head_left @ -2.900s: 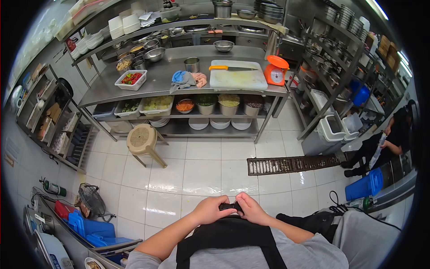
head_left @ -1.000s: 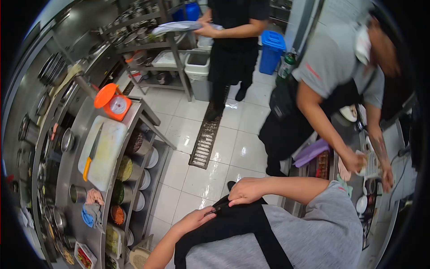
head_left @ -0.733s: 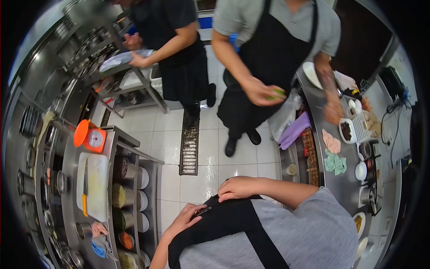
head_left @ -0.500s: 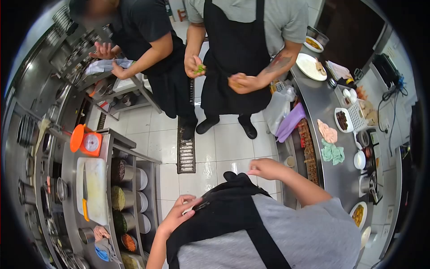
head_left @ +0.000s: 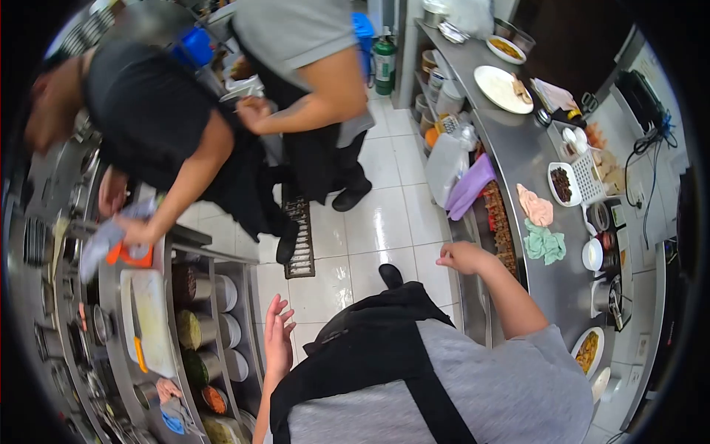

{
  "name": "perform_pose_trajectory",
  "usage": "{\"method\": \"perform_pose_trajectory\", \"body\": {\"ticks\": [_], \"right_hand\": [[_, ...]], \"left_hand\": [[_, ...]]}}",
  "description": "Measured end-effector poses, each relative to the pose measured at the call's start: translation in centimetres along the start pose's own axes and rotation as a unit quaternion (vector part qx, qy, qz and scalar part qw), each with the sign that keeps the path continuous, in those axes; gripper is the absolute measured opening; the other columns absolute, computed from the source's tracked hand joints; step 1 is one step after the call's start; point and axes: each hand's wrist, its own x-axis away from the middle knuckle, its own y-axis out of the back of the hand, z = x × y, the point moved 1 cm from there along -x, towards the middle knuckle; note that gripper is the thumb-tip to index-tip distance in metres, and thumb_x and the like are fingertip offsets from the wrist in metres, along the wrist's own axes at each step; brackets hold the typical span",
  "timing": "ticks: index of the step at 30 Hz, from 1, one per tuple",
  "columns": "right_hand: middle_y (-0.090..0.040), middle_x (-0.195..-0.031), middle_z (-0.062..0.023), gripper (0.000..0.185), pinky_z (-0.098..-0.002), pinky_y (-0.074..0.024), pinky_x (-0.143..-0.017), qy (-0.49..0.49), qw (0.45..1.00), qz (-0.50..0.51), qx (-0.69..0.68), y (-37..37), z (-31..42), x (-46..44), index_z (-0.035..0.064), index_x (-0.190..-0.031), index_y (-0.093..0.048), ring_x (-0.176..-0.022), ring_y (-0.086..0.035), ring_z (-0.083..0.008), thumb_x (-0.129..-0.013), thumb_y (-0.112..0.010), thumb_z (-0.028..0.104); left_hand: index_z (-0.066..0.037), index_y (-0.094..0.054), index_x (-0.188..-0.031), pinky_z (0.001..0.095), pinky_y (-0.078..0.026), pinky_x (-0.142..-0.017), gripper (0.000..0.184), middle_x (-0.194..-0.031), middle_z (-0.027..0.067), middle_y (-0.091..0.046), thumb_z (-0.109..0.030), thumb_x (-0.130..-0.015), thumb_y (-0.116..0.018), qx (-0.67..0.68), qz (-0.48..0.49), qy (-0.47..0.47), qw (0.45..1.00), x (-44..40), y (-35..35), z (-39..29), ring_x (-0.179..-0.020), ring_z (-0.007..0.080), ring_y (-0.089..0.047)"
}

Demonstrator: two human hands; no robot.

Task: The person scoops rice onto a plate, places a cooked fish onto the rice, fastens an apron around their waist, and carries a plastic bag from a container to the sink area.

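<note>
My left hand [head_left: 278, 334] is raised beside the steel shelves, its fingers spread and nothing in it. It is apart from my black apron [head_left: 377, 348]. On the other side, my right hand [head_left: 464, 257] hangs in the air left of the steel counter [head_left: 510, 148], with fingers loosely curled; whether anything is inside them does not show clearly. A purple cloth [head_left: 470, 186] and a tray of skewers [head_left: 499, 222] lie nearest to it. Left of my left hand are metal tubs of food [head_left: 198, 329] on a shelf.
Two people stand ahead: one in black [head_left: 163, 140] bends over the left table with a plastic bag, another in grey [head_left: 307, 44] stands behind. A white board [head_left: 151, 318] bears a yellow-handled knife [head_left: 139, 348]. A drain grate [head_left: 301, 237] crosses the floor.
My hands have come away from the apron and apart. The view has turned right. The person in black has moved left over the table; the one in grey has turned and moved left.
</note>
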Motion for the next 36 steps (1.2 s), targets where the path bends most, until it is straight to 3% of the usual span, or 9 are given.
{"method": "perform_pose_trajectory", "body": {"ticks": [4, 9, 13, 18, 20, 22, 26, 31, 36], "right_hand": [[-0.064, -0.097, -0.0198, 0.038, -0.0436, -0.0463, -0.08, -0.038, 0.997, -0.038, -0.052, 5.4, -4.3, -2.5, 0.0054, -0.099, -0.061, -0.093, -0.06, -0.037, -0.087, -0.058, 0.041], [-0.061, -0.091, -0.0138, 0.02, -0.0396, -0.0457, -0.077, 0.007, 0.939, -0.332, -0.089, 10.8, -11.2, -4.0, 0.0049, -0.094, -0.062, -0.088, -0.058, -0.0328, -0.086, -0.06, 0.024], [-0.057, -0.083, -0.0112, 0.015, -0.038, -0.0453, -0.073, -0.019, 0.901, -0.421, -0.103, 13.7, -15.6, -5.8, 0.0048, -0.086, -0.062, -0.082, -0.055, -0.0304, -0.084, -0.061, 0.019], [-0.058, -0.084, -0.0109, 0.011, -0.0379, -0.0458, -0.072, 0.008, 0.89, -0.436, -0.133, 17.2, -15.5, -12.0, 0.0049, -0.086, -0.062, -0.082, -0.056, -0.0301, -0.084, -0.059, 0.016], [-0.058, -0.085, -0.0113, 0.012, -0.0382, -0.0463, -0.071, 0.032, 0.885, -0.406, -0.227, 18.4, -13.6, -15.4, 0.0046, -0.086, -0.062, -0.08, -0.057, -0.0301, -0.085, -0.058, 0.015], [-0.058, -0.086, -0.0113, 0.012, -0.0384, -0.0464, -0.071, 0.081, 0.886, -0.397, -0.228, 19.3, -11.7, -19.4, 0.0045, -0.086, -0.061, -0.079, -0.057, -0.0303, -0.085, -0.057, 0.016], [-0.059, -0.085, -0.0111, 0.013, -0.0391, -0.0466, -0.071, 0.159, 0.904, -0.328, -0.222, 22.5, -7.1, -26.0, 0.0046, -0.086, -0.06, -0.08, -0.058, -0.0307, -0.086, -0.056, 0.016], [-0.06, -0.087, -0.0108, 0.016, -0.0408, -0.0474, -0.074, 0.159, 0.947, -0.251, -0.127, 25.1, -7.4, -33.0, 0.0063, -0.089, -0.061, -0.085, -0.059, -0.0311, -0.087, -0.053, 0.019], [-0.061, -0.089, -0.0107, 0.015, -0.0404, -0.0476, -0.075, 0.101, 0.974, -0.164, -0.116, 27.1, -8.7, -36.1, 0.0077, -0.091, -0.061, -0.086, -0.059, -0.0305, -0.088, -0.053, 0.019]], "left_hand": [[-0.015, -0.036, -0.14, 0.0322, -0.036, -0.09, 0.05, -0.128, 0.0039, -0.044, -0.039, -0.096, -0.043, 0.026, 0.004, 0.043, 0.999, -5.1, -5.3, 0.0, -0.109, 0.0151, -0.045], [-0.016, -0.034, -0.141, 0.0346, -0.034, -0.092, 0.055, -0.126, 0.0011, -0.046, -0.045, -0.095, -0.043, 0.063, 0.022, 0.073, 0.995, -12.3, -11.6, -1.8, -0.108, 0.0165, -0.045], [-0.018, -0.032, -0.141, 0.0389, -0.03, -0.095, 0.059, -0.131, 0.0022, -0.042, -0.05, -0.093, -0.043, 0.034, -0.017, 0.069, 0.997, -16.4, -13.0, -2.5, -0.114, 0.0196, -0.041], [-0.022, -0.033, -0.141, 0.0413, -0.025, -0.1, 0.065, -0.141, 0.0048, -0.033, -0.057, -0.087, -0.048, 0.101, -0.164, 0.17, 0.967, -18.4, -9.0, 1.0, -0.129, 0.0251, -0.032], [-0.023, -0.038, -0.137, 0.0393, -0.029, -0.095, 0.064, -0.138, 0.0023, -0.037, -0.058, -0.085, -0.051, 0.123, -0.209, 0.187, 0.952, -19.3, -8.0, 2.3, -0.124, 0.0225, -0.036], [-0.024, -0.044, -0.132, 0.0368, -0.033, -0.089, 0.06, -0.131, -0.0004, -0.043, -0.058, -0.084, -0.053, 0.167, -0.328, 0.191, 0.91, -20.3, -8.5, 2.6, -0.116, 0.0183, -0.041], [-0.024, -0.048, -0.127, 0.0322, -0.037, -0.081, 0.053, -0.121, -0.0031, -0.048, -0.054, -0.084, -0.055, 0.191, -0.379, 0.174, 0.889, -25.0, -9.5, 2.3, -0.104, 0.0146, -0.045], [-0.023, -0.047, -0.128, 0.03, -0.038, -0.08, 0.047, -0.123, -0.0019, -0.047, -0.046, -0.087, -0.053, 0.196, -0.363, 0.215, 0.885, -38.2, -9.3, 1.8, -0.102, 0.0141, -0.047], [-0.021, -0.049, -0.126, 0.027, -0.038, -0.076, 0.04, -0.107, -0.0035, -0.053, -0.038, -0.09, -0.053, 0.08, -0.206, 0.13, 0.967, -55.6, -16.6, -7.8, -0.09, 0.0092, -0.05]]}}
